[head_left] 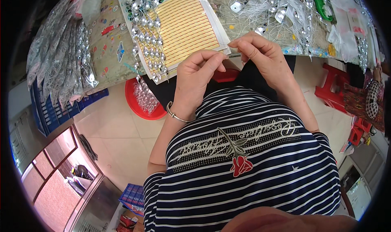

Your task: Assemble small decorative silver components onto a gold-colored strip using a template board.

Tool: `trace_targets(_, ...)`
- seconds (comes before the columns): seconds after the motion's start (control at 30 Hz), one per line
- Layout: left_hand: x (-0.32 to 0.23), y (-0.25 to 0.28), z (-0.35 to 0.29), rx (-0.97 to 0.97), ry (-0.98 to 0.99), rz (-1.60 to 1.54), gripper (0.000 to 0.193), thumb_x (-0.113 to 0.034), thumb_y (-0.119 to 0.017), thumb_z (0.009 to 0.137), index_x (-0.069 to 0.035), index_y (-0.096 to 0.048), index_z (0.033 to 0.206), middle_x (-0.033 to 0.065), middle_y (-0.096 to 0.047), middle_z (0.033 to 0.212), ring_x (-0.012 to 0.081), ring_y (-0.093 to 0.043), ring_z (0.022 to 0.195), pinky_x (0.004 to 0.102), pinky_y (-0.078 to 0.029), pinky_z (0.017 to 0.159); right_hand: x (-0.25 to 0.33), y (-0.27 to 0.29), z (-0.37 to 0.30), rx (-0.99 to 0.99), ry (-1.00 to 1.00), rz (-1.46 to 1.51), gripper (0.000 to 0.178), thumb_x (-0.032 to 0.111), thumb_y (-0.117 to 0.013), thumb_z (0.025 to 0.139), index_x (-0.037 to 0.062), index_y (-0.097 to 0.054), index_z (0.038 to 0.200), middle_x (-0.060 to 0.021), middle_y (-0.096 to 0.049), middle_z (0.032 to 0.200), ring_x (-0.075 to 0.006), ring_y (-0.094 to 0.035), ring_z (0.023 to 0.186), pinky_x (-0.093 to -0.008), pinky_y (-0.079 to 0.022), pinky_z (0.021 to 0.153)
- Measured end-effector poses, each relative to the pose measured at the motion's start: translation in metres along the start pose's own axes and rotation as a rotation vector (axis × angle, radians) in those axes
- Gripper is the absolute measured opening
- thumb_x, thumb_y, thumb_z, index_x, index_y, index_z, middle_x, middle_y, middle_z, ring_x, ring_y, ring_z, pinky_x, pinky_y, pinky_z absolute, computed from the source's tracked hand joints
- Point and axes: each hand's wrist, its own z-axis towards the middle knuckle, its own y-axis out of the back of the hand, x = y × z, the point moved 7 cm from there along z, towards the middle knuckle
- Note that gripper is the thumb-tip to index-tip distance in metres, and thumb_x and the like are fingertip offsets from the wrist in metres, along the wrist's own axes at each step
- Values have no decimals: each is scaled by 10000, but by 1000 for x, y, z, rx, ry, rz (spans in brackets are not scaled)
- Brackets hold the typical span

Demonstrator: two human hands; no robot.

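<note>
Above the table's near edge, my left hand [194, 74] pinches thumb and forefinger together. My right hand [266, 59] makes a similar pinch a short way to the right. Whatever lies between the fingertips is too small or thin to make out. Just beyond my hands is a pale board [224, 40] bearing a yellow sheet with thin red lines [189, 22]. Strands of shiny silver faceted beads [151, 48] run down the left part of it. Some of them hang over the table edge toward a red basin [128, 97] holding more silver beads.
Plastic-wrapped bead strands [61, 65] hang off the table at left. More silver pieces with tangled clear thread [281, 12] lie at far right, beside a green object [323, 7]. A red stool [329, 87] stands at right. Another person's checkered sleeve [372, 95] shows at far right.
</note>
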Motion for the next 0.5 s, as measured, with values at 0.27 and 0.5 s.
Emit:
trace_targets(0.27, 0, -7, -1, 22, -18, 65, 138, -119, -594, 885, -14, -668, 934, 0, -608, 703, 3, -383, 533, 151, -272, 477, -3, -1, -4, 65, -10, 48, 109, 112, -616, 881, 21, -651, 927, 17, -584, 848, -57, -520, 786, -199, -423, 716)
trace_targets(0.5, 2, -10, -1, 40, 35, 154, 134, -121, -596, 881, -21, -669, 933, -5, -611, 708, 4, -396, 551, 148, -280, 491, -2, 2, -5, 63, 15, 78, 88, 90, -623, 871, 11, -652, 896, 4, -590, 855, -61, -538, 818, -209, -431, 745)
